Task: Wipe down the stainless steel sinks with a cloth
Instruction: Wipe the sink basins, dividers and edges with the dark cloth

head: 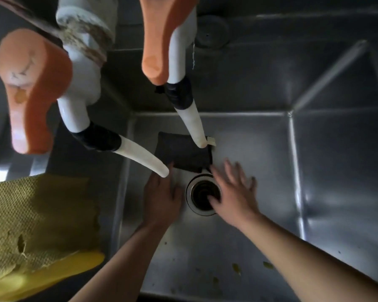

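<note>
Reaching down into the sink (260,236), both hands go for the dark cloth (183,152) lying flat just beyond the drain (203,194). Left hand (162,198) touches its near-left edge, fingers hidden; right hand (234,191) is spread, empty. Next: grab it, start wiping.

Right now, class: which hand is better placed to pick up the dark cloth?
The left hand: its fingertips already touch the dark cloth. The right hand is spread open over the drain.
</note>
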